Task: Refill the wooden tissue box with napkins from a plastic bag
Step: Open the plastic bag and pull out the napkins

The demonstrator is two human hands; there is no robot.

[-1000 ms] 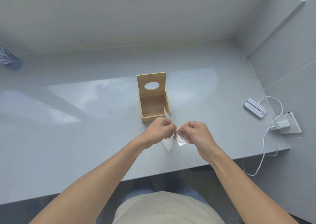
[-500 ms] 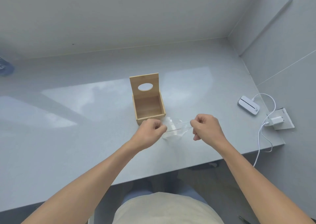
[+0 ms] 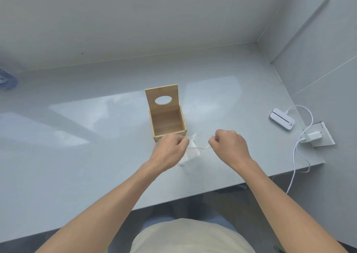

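While both fists pinch it, the clear plastic bag [image 3: 193,150] stretches between left hand [image 3: 172,149] and right hand [image 3: 229,146], just above the grey counter [image 3: 96,156]. Wooden tissue box [image 3: 166,117] stands just beyond the left knuckles, lid up, interior bare. White charger [image 3: 282,121] lies well right of the right hand.

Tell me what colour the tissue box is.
Light tan natural wood, the tissue box, seen clearly in the head view.
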